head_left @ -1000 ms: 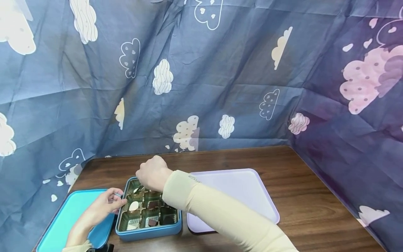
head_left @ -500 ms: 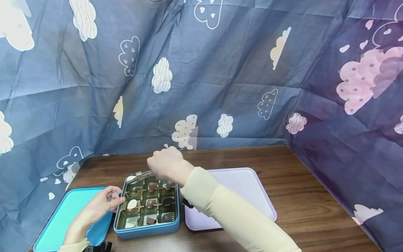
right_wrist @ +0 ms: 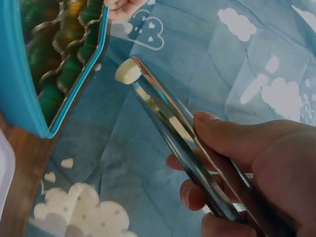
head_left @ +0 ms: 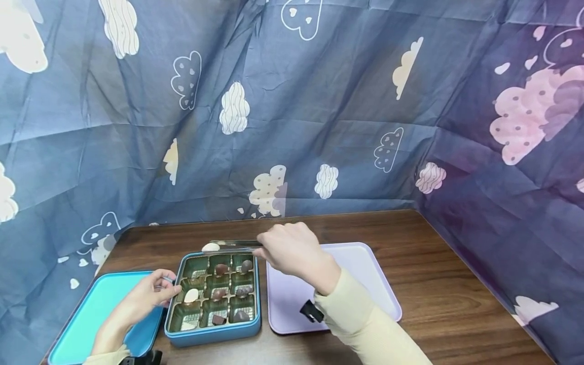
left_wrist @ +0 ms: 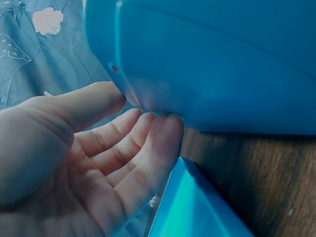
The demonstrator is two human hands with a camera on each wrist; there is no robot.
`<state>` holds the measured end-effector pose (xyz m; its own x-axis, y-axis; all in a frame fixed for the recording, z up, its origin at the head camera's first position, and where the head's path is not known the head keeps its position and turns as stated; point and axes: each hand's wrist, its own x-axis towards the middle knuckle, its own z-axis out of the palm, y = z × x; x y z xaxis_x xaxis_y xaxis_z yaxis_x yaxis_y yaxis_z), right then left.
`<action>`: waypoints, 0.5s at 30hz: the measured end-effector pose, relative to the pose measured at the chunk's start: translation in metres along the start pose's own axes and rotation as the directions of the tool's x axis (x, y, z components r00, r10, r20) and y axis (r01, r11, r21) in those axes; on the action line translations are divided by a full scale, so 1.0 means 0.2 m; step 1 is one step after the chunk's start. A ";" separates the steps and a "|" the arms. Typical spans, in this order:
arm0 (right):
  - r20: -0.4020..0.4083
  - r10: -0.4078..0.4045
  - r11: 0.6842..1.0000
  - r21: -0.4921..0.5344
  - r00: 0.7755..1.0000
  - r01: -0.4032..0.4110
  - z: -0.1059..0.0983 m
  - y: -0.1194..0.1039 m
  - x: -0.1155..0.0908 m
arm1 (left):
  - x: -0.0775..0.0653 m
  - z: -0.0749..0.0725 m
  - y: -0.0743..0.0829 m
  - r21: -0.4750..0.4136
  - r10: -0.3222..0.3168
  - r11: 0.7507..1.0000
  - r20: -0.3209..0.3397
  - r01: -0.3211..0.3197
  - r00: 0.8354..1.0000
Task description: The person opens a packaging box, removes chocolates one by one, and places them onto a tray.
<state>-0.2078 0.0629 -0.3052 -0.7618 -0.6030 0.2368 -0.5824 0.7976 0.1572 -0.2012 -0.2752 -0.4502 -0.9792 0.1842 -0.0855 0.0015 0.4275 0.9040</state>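
Observation:
My right hand [head_left: 294,253] grips a pair of metal tongs [right_wrist: 173,123], thumb on one arm and fingers on the other. Between the serrated tips is a white chocolate [right_wrist: 129,71], raised just above the far rim of a blue box [head_left: 219,334]. Inside that box, a gold-green divided insert holds another white chocolate [head_left: 191,295], a reddish-brown chocolate [head_left: 221,269], a square dark chocolate [head_left: 219,320] and several others. My left hand [head_left: 141,301] holds the box's left side, thumb by the rim; the left wrist view has its curled fingertips against the box wall [left_wrist: 197,64].
A turquoise lid [head_left: 102,299] lies left of the box, beneath my left forearm. To the right, a pale lilac tray [head_left: 365,284] sits on the wooden table [head_left: 451,284], partly under my right arm. Cloud-patterned cloth [head_left: 292,126] hangs behind.
My right hand has lifted the tongs out of the box's far-left part and swung them rightward, the white chocolate held at their tips. The left hand stays at the box.

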 end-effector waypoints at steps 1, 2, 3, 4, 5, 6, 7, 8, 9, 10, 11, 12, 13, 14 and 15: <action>-0.016 0.001 1.000 0.006 1.000 -0.001 0.01 0.02 -0.03 | 0.00 0.00 0.00 -0.002 -0.003 1.000 -0.001 0.003 1.000; -0.026 0.004 1.000 0.011 1.000 -0.004 0.02 0.04 -0.06 | 0.00 0.00 0.00 -0.005 -0.006 1.000 -0.001 0.006 1.000; -0.038 0.010 1.000 0.015 0.999 -0.009 0.04 0.07 -0.08 | 0.00 0.00 0.00 -0.007 -0.009 1.000 -0.002 0.009 1.000; -0.047 0.015 1.000 0.012 0.999 -0.014 0.05 0.09 -0.11 | 0.01 0.00 0.00 -0.007 -0.007 1.000 -0.001 0.007 1.000; -0.055 0.021 1.000 0.009 0.998 -0.021 0.06 0.11 -0.14 | 0.01 0.00 0.00 -0.006 -0.004 1.000 0.001 0.004 1.000; -0.063 0.028 1.000 0.008 0.998 -0.028 0.07 0.13 -0.17 | 0.01 0.00 0.00 -0.005 -0.003 1.000 0.001 0.003 1.000; -0.072 0.036 0.999 0.006 0.997 -0.035 0.08 0.15 -0.19 | 0.01 0.00 0.00 -0.006 -0.003 1.000 0.001 0.003 1.000; -0.078 0.043 0.999 0.003 0.996 -0.043 0.09 0.18 -0.22 | 0.01 0.00 -0.01 -0.006 -0.005 1.000 0.000 0.005 1.000; -0.084 0.048 0.999 0.003 0.995 -0.048 0.10 0.20 -0.25 | 0.00 0.00 -0.01 -0.004 -0.005 1.000 0.000 0.005 1.000; -0.091 0.049 0.999 0.002 0.995 -0.049 0.11 0.22 -0.27 | 0.01 0.00 -0.01 -0.002 -0.003 1.000 -0.002 0.003 1.000; -0.101 0.051 0.999 -0.001 0.994 -0.051 0.12 0.24 -0.30 | 0.01 0.00 0.00 0.001 -0.002 1.000 -0.003 0.002 1.000; -0.106 0.056 0.998 -0.001 0.993 -0.057 0.12 0.27 -0.32 | 0.00 0.00 0.00 0.001 -0.002 1.000 -0.004 0.002 1.000; -0.108 0.064 0.998 0.000 0.992 -0.064 0.13 0.29 -0.34 | 0.00 0.00 0.00 0.000 -0.002 1.000 -0.003 0.002 1.000; -0.110 0.071 0.997 0.005 0.991 -0.071 0.14 0.31 -0.37 | 0.00 0.00 0.00 0.000 -0.001 1.000 -0.003 0.001 1.000; -0.110 0.078 0.997 0.013 0.991 -0.077 0.14 0.33 -0.39 | 0.00 -0.01 0.00 0.003 0.006 1.000 0.000 -0.006 1.000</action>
<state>-0.1955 0.1619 -0.3403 -0.7692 -0.5333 0.3520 -0.5256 0.8413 0.1263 -0.2022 -0.2757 -0.4491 -0.9792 0.1865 -0.0800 0.0079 0.4288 0.9034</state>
